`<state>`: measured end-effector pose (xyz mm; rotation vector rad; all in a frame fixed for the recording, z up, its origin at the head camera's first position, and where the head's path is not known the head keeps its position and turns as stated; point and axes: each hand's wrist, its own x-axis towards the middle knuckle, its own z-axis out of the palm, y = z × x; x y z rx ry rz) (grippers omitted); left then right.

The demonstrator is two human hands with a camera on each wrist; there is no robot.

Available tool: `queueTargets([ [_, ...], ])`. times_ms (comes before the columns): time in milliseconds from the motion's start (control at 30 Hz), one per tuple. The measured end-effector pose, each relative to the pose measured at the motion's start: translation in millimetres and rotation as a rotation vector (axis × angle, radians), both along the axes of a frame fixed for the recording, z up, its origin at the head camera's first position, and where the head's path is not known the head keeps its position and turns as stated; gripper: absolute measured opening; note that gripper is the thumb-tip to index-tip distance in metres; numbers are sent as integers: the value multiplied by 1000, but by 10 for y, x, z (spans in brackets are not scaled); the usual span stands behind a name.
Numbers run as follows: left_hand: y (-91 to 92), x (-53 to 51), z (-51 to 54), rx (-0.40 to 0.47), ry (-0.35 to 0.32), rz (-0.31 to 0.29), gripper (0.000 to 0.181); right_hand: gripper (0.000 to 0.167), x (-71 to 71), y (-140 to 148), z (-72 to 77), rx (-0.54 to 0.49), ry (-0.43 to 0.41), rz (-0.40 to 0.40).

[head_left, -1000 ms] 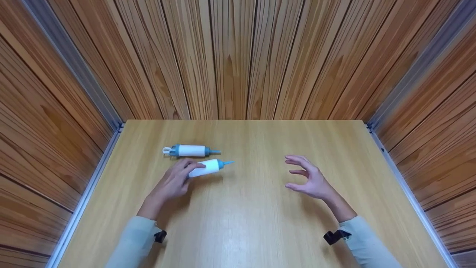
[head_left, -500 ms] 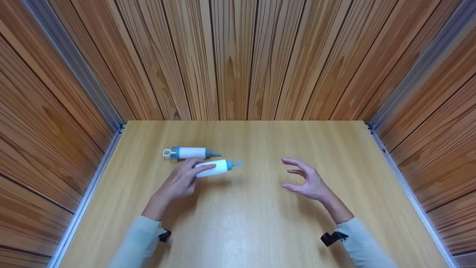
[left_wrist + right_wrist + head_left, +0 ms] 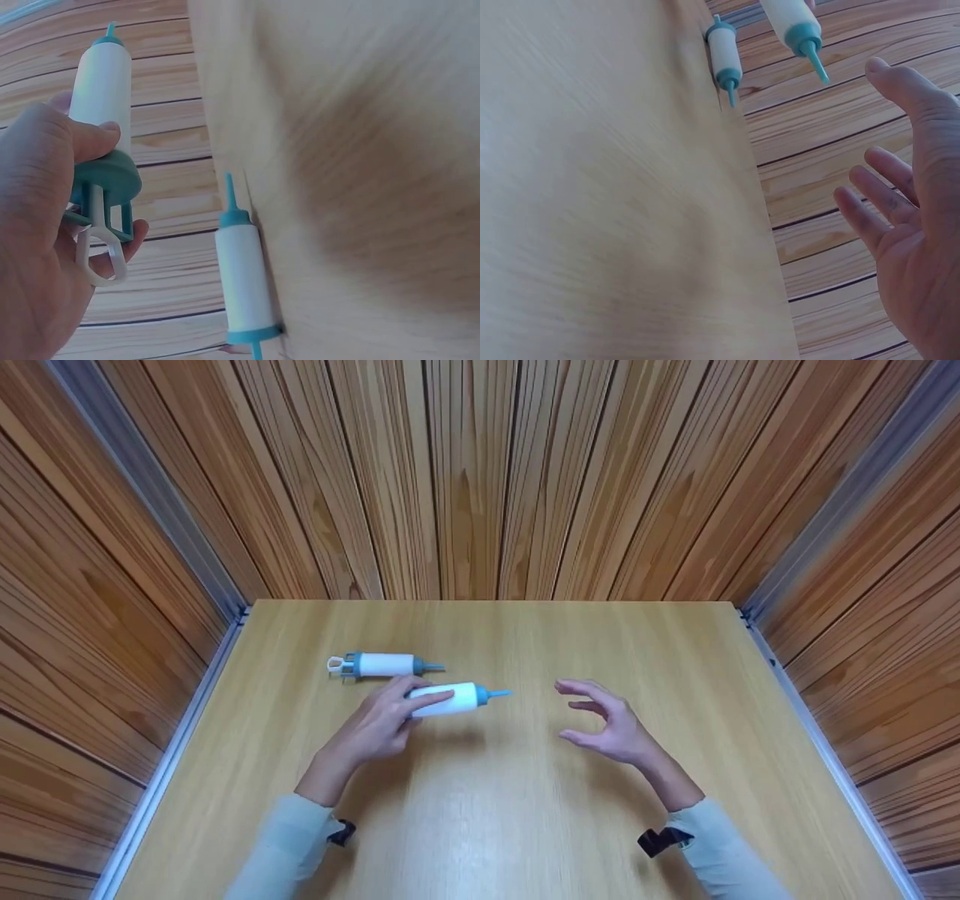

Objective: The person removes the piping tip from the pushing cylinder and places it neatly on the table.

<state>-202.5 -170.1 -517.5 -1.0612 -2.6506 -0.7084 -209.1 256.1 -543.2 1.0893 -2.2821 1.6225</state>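
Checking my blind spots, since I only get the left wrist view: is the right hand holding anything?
Observer: No. In the head view, the right hand holds nothing; its thumb and fingers are spaced apart.
Operator: Where does it sit relative to the dispenser held in the left hand?
Observer: The held dispenser has its nozzle pointing toward the right hand, with a gap between them.
Operator: My picture cuts off the back end of the lying dispenser. What is there?
Observer: A white ring, at the end away from that dispenser's nozzle.
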Motion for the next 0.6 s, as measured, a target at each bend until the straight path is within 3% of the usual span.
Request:
queueTargets([
  [433,157,-16,138,40,-69,-3,63,69,-11,-149,92,-26,21,-11],
  [600,234,13,196,33,-46,-14,65,69,-6,-221,168,-25,11,-17],
])
